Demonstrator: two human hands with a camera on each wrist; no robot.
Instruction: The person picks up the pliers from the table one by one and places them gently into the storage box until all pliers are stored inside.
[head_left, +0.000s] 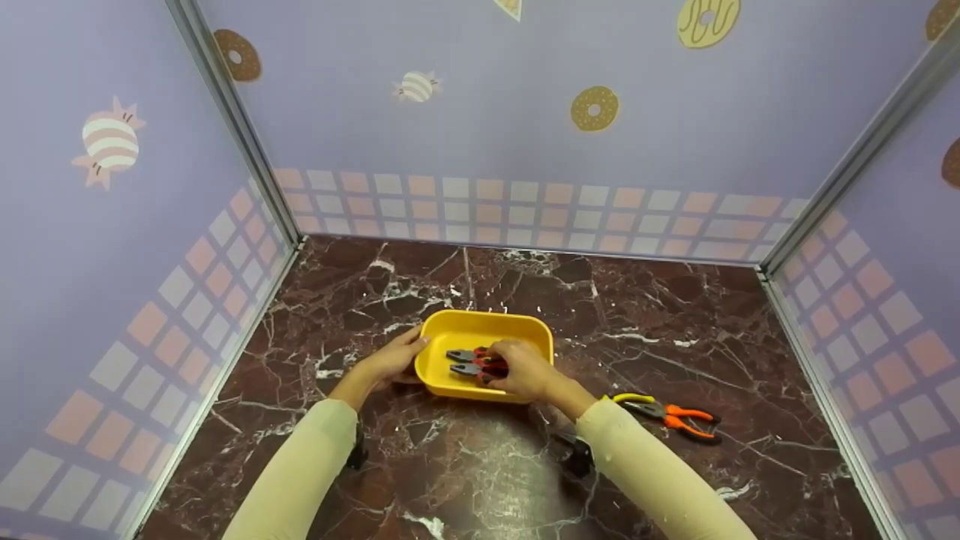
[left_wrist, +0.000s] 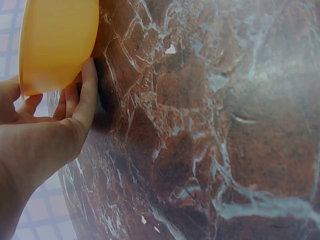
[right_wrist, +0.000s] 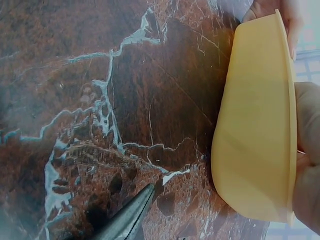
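Observation:
A yellow plastic tub (head_left: 480, 321) sits on the dark marbled surface. My left hand (head_left: 391, 358) grips its left end, thumb at the rim and fingers against the outer wall, as the left wrist view also shows around the tub (left_wrist: 60, 45). Inside lie two pairs of pliers with grey jaws and red-and-black handles, the upper pliers (head_left: 460, 355) just behind the lower pliers (head_left: 465, 369). My right hand (head_left: 525, 369) reaches over the tub's right side, its fingers curled round the pliers' handles, which it partly hides. In the right wrist view the tub wall (right_wrist: 255, 125) covers those fingers.
Right of the tub, beside my right sleeve, lie pliers with orange-and-black handles (head_left: 686, 412) and a yellow handle (head_left: 634, 397). A serrated metal nose (right_wrist: 132, 212) shows low in the right wrist view. Patterned panels (head_left: 525, 135) enclose the back and both sides.

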